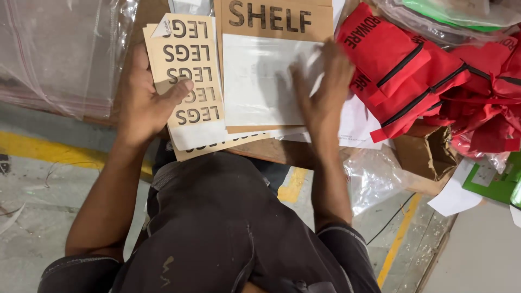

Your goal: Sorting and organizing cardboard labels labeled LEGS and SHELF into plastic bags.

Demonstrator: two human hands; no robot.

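The left hand (145,103) lies on a fanned stack of brown cardboard cards (187,70) printed with dark block letters, at the near edge of the wooden surface (271,151). Its grip is clenched on the stack: the thumb presses down across the top card while the fingers wrap under the stack's left edge, so the cards are pinched between them. The lowest cards of the stack jut out over the edge of the surface toward the person's body. Just beside the stack, to its right, a white sheet (260,81) rests on a larger brown cardboard panel (277,19) that also carries big dark lettering. The right hand (323,89) is spread flat on the right part of that white sheet, fingers apart and slightly blurred, palm down; its grip is released, pressing rather than grasping anything. More white paper (355,127) shows under and to the right of that hand. Farther right lies a heap of red fabric pouches (412,70) with black zippers, touching the paper. A clear plastic bag (59,49) covers the far left of the surface, and another crumpled clear bag (374,176) hangs at the near right edge beside a small brown cardboard box (426,152). Below, the concrete floor (32,195) shows a yellow painted line (43,149).
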